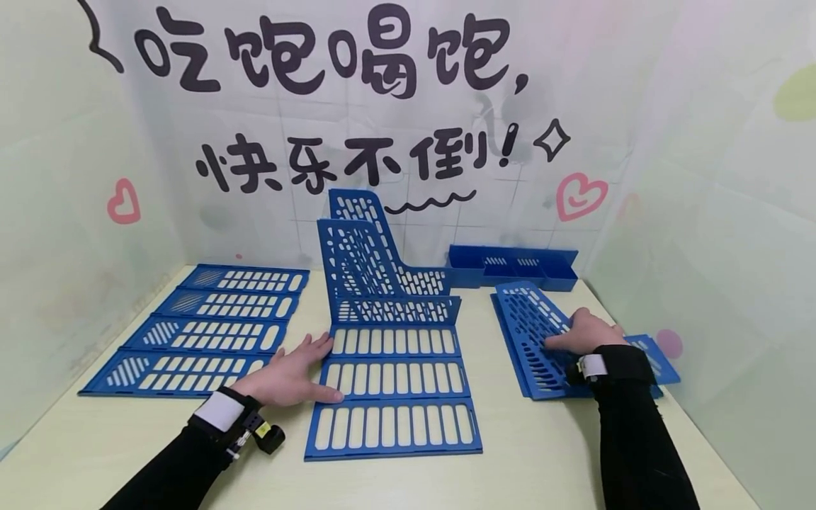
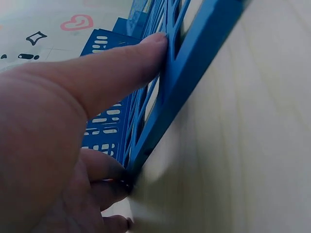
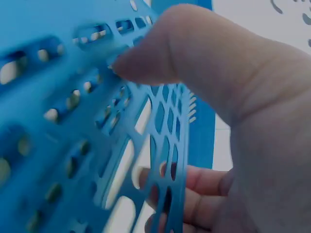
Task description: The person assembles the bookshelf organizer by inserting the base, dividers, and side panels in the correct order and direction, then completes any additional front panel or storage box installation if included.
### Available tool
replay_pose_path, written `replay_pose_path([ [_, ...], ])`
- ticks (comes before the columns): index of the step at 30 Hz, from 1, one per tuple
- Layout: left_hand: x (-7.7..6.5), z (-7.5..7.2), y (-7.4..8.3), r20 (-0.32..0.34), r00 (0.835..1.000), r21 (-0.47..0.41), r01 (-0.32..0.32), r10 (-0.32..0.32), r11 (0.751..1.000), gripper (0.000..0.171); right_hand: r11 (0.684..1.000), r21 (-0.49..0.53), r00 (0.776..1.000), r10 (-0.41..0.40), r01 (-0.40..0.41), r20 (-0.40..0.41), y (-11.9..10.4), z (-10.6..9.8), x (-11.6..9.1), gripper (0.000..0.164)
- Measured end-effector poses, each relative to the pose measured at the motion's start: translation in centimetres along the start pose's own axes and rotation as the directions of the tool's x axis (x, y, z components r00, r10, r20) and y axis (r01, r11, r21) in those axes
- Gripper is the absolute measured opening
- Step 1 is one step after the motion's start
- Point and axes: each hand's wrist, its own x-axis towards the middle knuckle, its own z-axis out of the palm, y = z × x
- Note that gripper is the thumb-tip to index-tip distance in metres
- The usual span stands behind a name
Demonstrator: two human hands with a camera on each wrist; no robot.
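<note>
At the table's middle, a blue file rack (image 1: 395,382) has a slotted base with two upright perforated dividers (image 1: 357,248) at its far end. My left hand (image 1: 287,375) lies at the base's left side with fingers spread. In the left wrist view its thumb (image 2: 131,60) touches the slotted base (image 2: 177,82), and the other fingers reach along the edge. To the right, my right hand (image 1: 589,333) grips a perforated divider panel (image 1: 532,326) lying on others. The right wrist view has the thumb (image 3: 160,58) on the panel's near face and fingers behind its edge.
Several flat slotted blue panels (image 1: 210,319) lie in a row on the left. A blue compartment tray (image 1: 510,265) stands by the back wall. Another blue piece (image 1: 659,361) lies beyond my right wrist, close to the right wall.
</note>
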Motion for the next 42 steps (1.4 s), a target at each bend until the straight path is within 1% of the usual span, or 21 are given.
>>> replay_pose_path([
  [1,0.0,0.0,0.0,0.000,1.000,0.003,-0.001,0.001,1.000,0.120,0.999,0.030,1.000,-0.016,0.016,0.020,0.0,-0.2,-0.1,0.093],
  [3,-0.1,-0.2,0.0,-0.001,1.000,0.011,0.000,0.000,1.000,0.122,0.991,0.122,0.997,-0.061,0.055,0.049,-0.2,-0.7,-0.4,0.096],
  [5,-0.3,-0.4,0.0,0.007,1.000,0.023,0.004,-0.004,1.000,0.124,0.965,0.237,0.991,-0.124,0.109,0.051,-0.6,-1.2,-0.6,0.096],
  [6,-0.4,-0.6,0.0,0.013,1.000,0.027,0.006,-0.007,1.000,0.125,0.949,0.283,0.987,-0.156,0.139,0.038,-0.9,-1.5,-0.7,0.092],
  [8,-0.6,-0.8,-0.1,0.032,0.999,0.033,0.010,-0.011,0.999,0.126,0.906,0.368,0.975,-0.221,0.210,-0.012,-1.7,-1.9,-0.8,0.077],
  [10,-0.7,-1.0,-0.1,0.051,0.999,0.035,0.002,-0.003,0.999,0.125,0.865,0.414,0.957,-0.279,0.285,-0.077,-2.8,-2.1,-1.0,0.061],
  [12,-0.7,-1.1,-0.1,0.061,0.998,0.035,-0.006,0.004,0.999,0.124,0.836,0.421,0.936,-0.324,0.351,-0.137,-3.8,-2.1,-1.1,0.048],
  [13,-0.7,-1.1,-0.1,0.063,0.998,0.035,-0.009,0.007,0.999,0.124,0.828,0.415,0.926,-0.343,0.378,-0.159,-4.4,-2.0,-1.1,0.044],
  [14,-0.7,-1.1,-0.1,0.062,0.998,0.034,-0.011,0.009,0.999,0.123,0.826,0.397,0.916,-0.361,0.401,-0.175,-4.9,-1.9,-1.1,0.042],
  [15,-0.7,-1.1,-0.1,0.062,0.998,0.033,-0.014,0.012,0.999,0.123,0.826,0.382,0.910,-0.370,0.414,-0.187,-5.3,-1.7,-1.0,0.041],
  [17,-0.6,-1.0,-0.2,0.060,0.998,0.029,-0.011,0.009,1.000,0.122,0.834,0.354,0.906,-0.375,0.423,-0.198,-5.8,-1.3,-0.9,0.039],
  [19,-0.6,-0.9,-0.2,0.060,0.998,0.025,-0.009,0.008,1.000,0.122,0.845,0.331,0.907,-0.373,0.419,-0.196,-6.1,-0.8,-0.8,0.040],
  [21,-0.6,-0.9,-0.2,0.061,0.998,0.024,-0.011,0.009,1.000,0.122,0.850,0.322,0.908,-0.371,0.417,-0.197,-6.3,-0.4,-0.6,0.040],
  [24,-0.6,-0.9,-0.3,0.059,0.998,0.024,-0.010,0.008,1.000,0.122,0.849,0.312,0.903,-0.380,0.426,-0.199,-6.4,0.1,-0.3,0.043],
  [27,-0.7,-0.9,-0.3,0.054,0.998,0.034,-0.011,0.010,0.999,0.122,0.850,0.314,0.906,-0.384,0.422,-0.178,-6.6,0.1,-0.1,0.045],
  [30,-0.6,-1.0,-0.3,0.050,0.999,0.040,-0.011,0.009,0.999,0.122,0.857,0.314,0.913,-0.392,0.408,-0.116,-6.6,-0.5,-0.4,0.039],
  [31,-0.6,-1.0,-0.3,0.050,0.999,0.042,-0.014,0.012,0.999,0.122,0.863,0.299,0.913,-0.397,0.407,-0.095,-6.6,-0.8,-0.5,0.036],
  [34,-0.6,-1.1,-0.3,0.056,0.998,0.031,-0.010,0.008,0.999,0.123,0.900,0.243,0.928,-0.373,0.363,-0.007,-6.3,-1.4,-0.8,0.026],
  [38,-0.7,-1.3,-0.5,0.080,0.997,0.022,-0.002,0.001,1.000,0.124,0.939,0.160,0.940,-0.323,0.304,0.109,-5.8,-1.5,-0.8,0.021],
  [40,-0.9,-1.5,-0.6,0.099,0.995,0.014,-0.005,0.004,1.000,0.122,0.946,0.140,0.940,-0.311,0.292,0.139,-5.7,-1.5,-0.8,0.020],
  [42,-1.0,-1.7,-0.6,0.114,0.993,0.009,-0.012,0.011,1.000,0.121,0.946,0.123,0.938,-0.315,0.299,0.143,-5.8,-1.4,-0.8,0.019],
])
